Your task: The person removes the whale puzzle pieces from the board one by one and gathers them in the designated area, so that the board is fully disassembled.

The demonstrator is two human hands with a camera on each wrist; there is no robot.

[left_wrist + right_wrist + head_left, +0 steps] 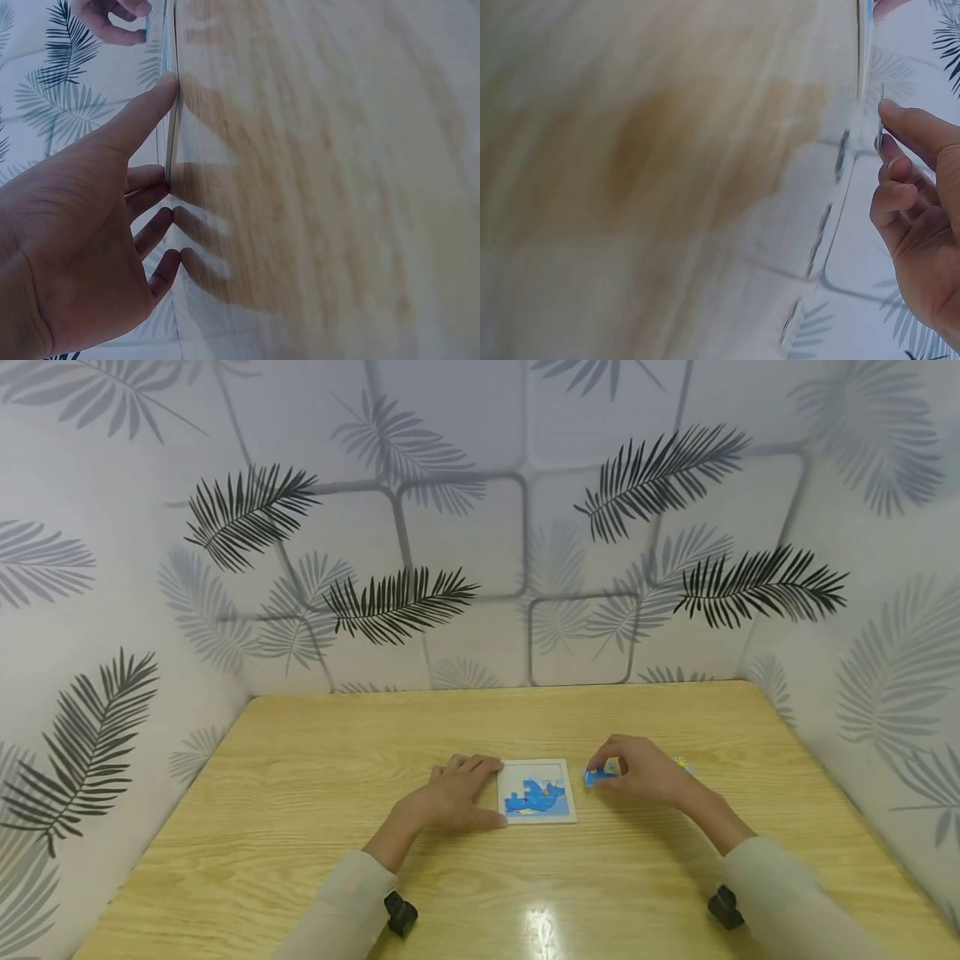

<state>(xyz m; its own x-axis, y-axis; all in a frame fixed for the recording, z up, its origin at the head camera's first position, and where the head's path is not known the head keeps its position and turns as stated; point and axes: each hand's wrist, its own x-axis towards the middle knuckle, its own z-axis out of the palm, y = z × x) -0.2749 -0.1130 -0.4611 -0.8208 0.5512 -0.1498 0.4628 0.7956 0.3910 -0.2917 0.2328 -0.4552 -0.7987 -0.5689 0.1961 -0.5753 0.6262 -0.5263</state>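
A square puzzle tray with a white rim lies flat on the table. Joined blue jigsaw pieces fill part of its lower half, while its upper part shows a pale base. My left hand rests at the tray's left side, thumb at the near corner and index finger at the far corner, fingers spread. Just right of the tray, my right hand pinches a blue jigsaw piece between thumb and fingertips. The right wrist view shows this piece edge-on, raised off the table.
Beyond the right hand lies a yellow-and-blue puzzle piece, partly hidden by that hand. Several loose pieces appear edge-on in the right wrist view. The wooden table meets patterned walls at the back and sides.
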